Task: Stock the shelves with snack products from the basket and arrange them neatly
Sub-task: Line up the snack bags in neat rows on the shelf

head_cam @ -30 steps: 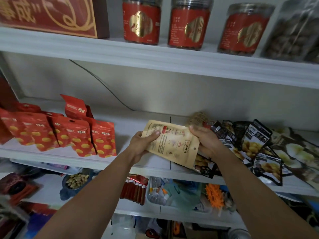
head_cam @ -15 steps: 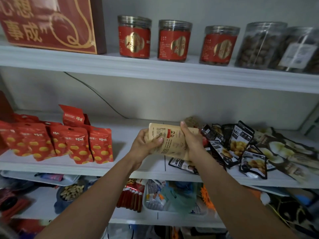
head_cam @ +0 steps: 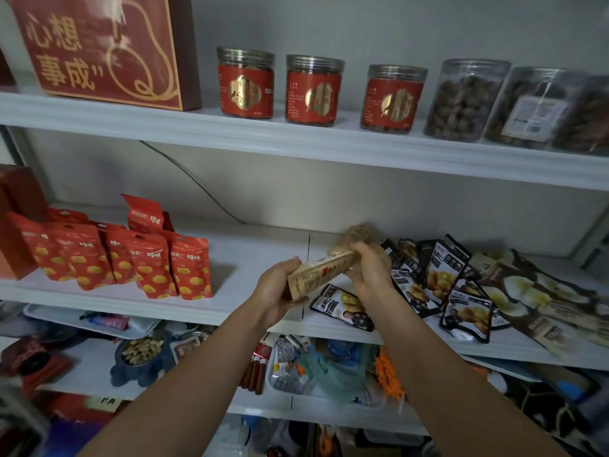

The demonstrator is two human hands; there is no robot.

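Note:
A tan snack pouch (head_cam: 316, 275) is held over the middle shelf (head_cam: 250, 258), tipped nearly edge-on. My left hand (head_cam: 276, 288) grips its lower left end. My right hand (head_cam: 369, 272) holds its upper right end. Behind my right hand another tan pouch (head_cam: 359, 234) leans on the shelf. Several black snack pouches (head_cam: 435, 275) lie in a loose pile to the right. Several red snack pouches (head_cam: 131, 262) stand in a row on the left of the same shelf. No basket is in view.
The upper shelf (head_cam: 296, 143) carries a red gift box (head_cam: 105, 51), three red-labelled jars (head_cam: 313, 90) and clear jars of nuts (head_cam: 461, 100). A lower shelf (head_cam: 99, 367) holds a bowl of nuts (head_cam: 141, 351), trays and mixed small goods.
Both hands have moved the tan pouch farther in over the shelf and turned it from flat-facing to nearly edge-on. The view has tilted upward.

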